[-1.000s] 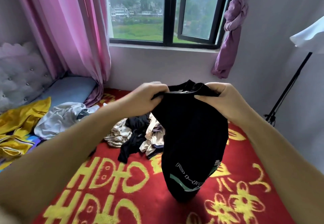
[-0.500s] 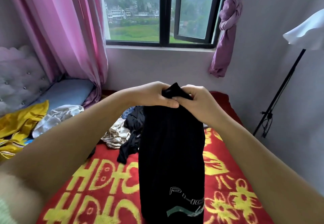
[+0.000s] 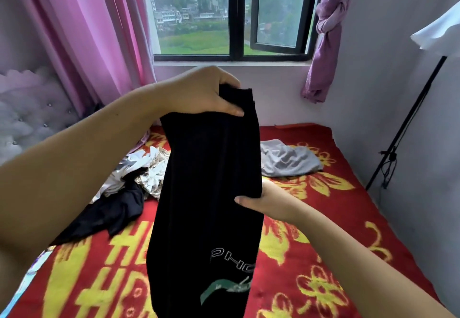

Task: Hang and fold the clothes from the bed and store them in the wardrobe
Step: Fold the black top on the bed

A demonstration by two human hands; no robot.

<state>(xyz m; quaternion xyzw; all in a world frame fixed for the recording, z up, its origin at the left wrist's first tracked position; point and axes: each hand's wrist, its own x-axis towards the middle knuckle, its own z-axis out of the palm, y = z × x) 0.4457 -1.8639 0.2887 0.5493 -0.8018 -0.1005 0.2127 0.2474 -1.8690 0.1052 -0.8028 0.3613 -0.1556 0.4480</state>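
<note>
- The black garment (image 3: 211, 193) hangs lengthwise in front of you above the bed (image 3: 348, 218), folded into a long narrow strip, with pale lettering and a green-white swoosh printed near its lower end.
- Your left hand (image 3: 206, 91) grips its top edge: the fingers curl over the bunched upper hem and the thumb presses flat across the front of the cloth.
- Your right hand (image 3: 263, 200) holds the garment's right edge about halfway down; the thumb lies on the front face and the fingers go behind the fabric, where you cannot see them.
- The lower end of the garment runs past the bottom of the view, so you cannot tell whether it touches the bed.
- Behind it on the left lies a heap of clothes (image 3: 139, 175), white patterned pieces on top and a dark navy piece (image 3: 109, 215) spreading toward you.
- To the right, well apart from the heap, a grey garment (image 3: 288, 160) lies crumpled on the red blanket with yellow flowers and lettering.
- A tufted pale headboard (image 3: 27, 118) stands at the left, beside a pink curtain (image 3: 99, 31).
- The window (image 3: 231, 13) has one pane swung open, and a knotted purple curtain (image 3: 326, 38) hangs at its right.
- A black stand (image 3: 408, 123) leans along the right wall under a white shade (image 3: 440, 33).
</note>
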